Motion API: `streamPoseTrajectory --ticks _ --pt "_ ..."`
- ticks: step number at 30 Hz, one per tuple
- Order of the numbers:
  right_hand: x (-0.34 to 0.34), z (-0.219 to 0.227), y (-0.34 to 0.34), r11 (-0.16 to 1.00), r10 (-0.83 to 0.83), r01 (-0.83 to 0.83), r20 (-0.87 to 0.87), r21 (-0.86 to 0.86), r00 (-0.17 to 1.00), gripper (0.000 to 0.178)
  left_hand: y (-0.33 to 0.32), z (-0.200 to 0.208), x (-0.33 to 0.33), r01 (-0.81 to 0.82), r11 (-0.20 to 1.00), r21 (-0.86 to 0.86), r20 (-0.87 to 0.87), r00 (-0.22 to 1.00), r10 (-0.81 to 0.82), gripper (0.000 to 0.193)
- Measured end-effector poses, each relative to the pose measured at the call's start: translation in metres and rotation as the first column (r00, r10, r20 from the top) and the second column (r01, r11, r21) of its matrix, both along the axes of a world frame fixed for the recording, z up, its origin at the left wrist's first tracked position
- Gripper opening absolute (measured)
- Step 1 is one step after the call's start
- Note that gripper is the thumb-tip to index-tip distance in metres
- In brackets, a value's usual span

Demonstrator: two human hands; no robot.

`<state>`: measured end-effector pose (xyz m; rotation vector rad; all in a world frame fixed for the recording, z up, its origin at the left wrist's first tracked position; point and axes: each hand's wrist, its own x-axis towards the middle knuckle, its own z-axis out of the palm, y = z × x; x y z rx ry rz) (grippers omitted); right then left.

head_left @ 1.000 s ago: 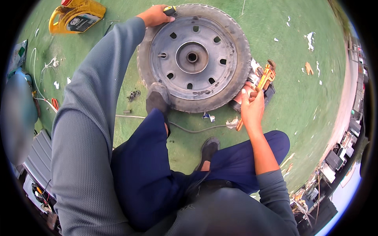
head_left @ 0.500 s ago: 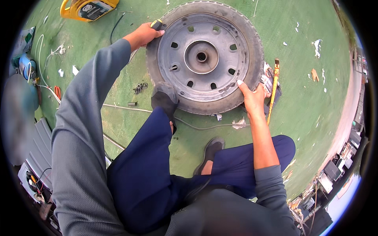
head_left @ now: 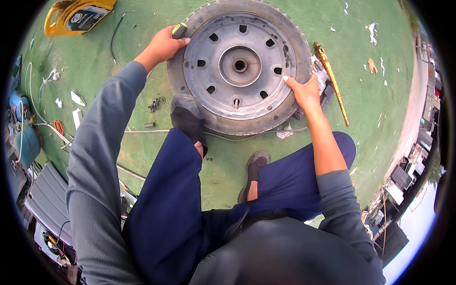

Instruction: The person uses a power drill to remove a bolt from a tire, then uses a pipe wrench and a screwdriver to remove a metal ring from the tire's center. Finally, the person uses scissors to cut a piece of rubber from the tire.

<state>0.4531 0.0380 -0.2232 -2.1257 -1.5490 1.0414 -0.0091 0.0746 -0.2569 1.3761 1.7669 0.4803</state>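
A wheel [head_left: 273, 97], a grey steel rim with a worn tyre around it, lies flat on the green ground in front of me. My left hand [head_left: 161, 43] is closed around a screwdriver [head_left: 179, 31] with a yellow and black handle, beside the tyre's left edge. The fingers hide most of its shaft. On the opposite side my right hand [head_left: 305, 90] grips the tyre, thumb on top near the rim and fingers down its outer side. My left shoe [head_left: 186, 116] presses against the tyre's near left edge. The valve stem [head_left: 236, 102] points toward me.
Right of the wheel lies a long yellow bar tool [head_left: 334, 78] with a rusty head. A yellow jug [head_left: 78, 18] stands at the far left. Small dark metal parts [head_left: 155, 104] and a grey hose [head_left: 156, 130] lie near my left foot. Paper scraps [head_left: 373, 33] dot the right side.
The wheel has turned counterclockwise; its valve stem went from the left side to the near side. The yellow bar tool now slants the other way. Both hands keep their holds.
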Motion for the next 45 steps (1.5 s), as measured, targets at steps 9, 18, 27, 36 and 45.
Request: streamPoseTrajectory --ticks 9,18,27,36,45 --pt "0.055 0.043 0.070 0.969 0.176 -0.217 0.292 0.116 0.940 0.073 -0.047 0.040 -0.039 -0.042 0.986 -0.164 -0.172 0.985 0.013 0.037" --pt "0.295 -0.066 0.014 0.893 -0.069 0.190 0.294 -0.408 0.953 0.062 0.009 0.162 0.074 -0.084 0.995 0.059 0.670 0.742 0.023 0.031" --pt "0.308 -0.093 0.006 0.892 0.161 -0.017 0.282 -0.451 0.946 0.039 0.017 0.138 0.131 0.371 0.905 0.211 0.620 0.665 -0.417 0.026" --pt "0.293 -0.096 0.014 0.939 0.256 -0.142 0.357 -0.314 0.899 0.019 0.013 0.107 0.123 0.521 0.848 0.093 0.406 0.758 -0.510 0.024" --pt "0.322 -0.075 0.027 0.957 0.189 -0.037 0.519 -0.288 0.834 0.020 0.023 0.096 0.147 0.714 0.652 0.257 0.139 0.640 -0.756 0.026"
